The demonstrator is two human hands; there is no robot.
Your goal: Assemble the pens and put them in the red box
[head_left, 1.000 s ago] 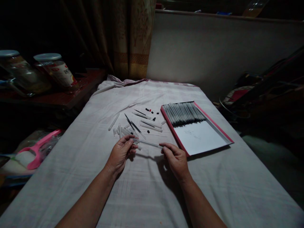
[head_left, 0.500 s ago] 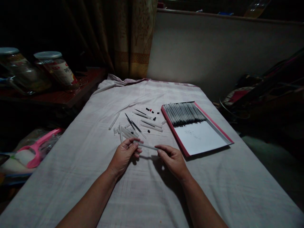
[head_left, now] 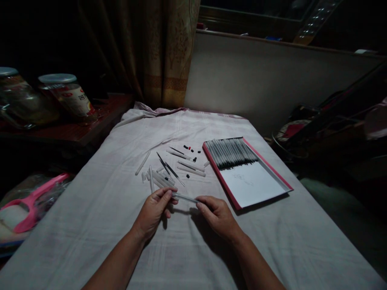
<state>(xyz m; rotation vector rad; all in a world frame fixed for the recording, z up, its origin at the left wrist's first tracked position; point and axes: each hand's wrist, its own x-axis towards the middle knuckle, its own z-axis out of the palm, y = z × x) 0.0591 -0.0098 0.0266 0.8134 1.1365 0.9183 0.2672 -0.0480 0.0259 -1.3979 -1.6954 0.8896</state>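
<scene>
My left hand (head_left: pixel 153 211) and my right hand (head_left: pixel 217 214) together hold a thin clear pen barrel (head_left: pixel 184 198) a little above the white cloth, one hand pinching each end. Just beyond my hands lies a scatter of loose pen parts (head_left: pixel 169 167): clear barrels, dark refills and small black and red caps. To the right of them sits a red-edged shallow box (head_left: pixel 260 183) with a white floor and a row of several assembled pens (head_left: pixel 231 152) at its far end.
A white cloth (head_left: pixel 187 241) covers the work surface. Two lidded jars (head_left: pixel 71 96) stand on a dark wooden shelf at the left. A pink plastic tool (head_left: pixel 33 201) lies low on the left. Curtains hang behind, and dark clutter fills the right.
My two hands have drawn closer together along the clear barrel, so less of it shows between them. The camera has tilted up slightly.
</scene>
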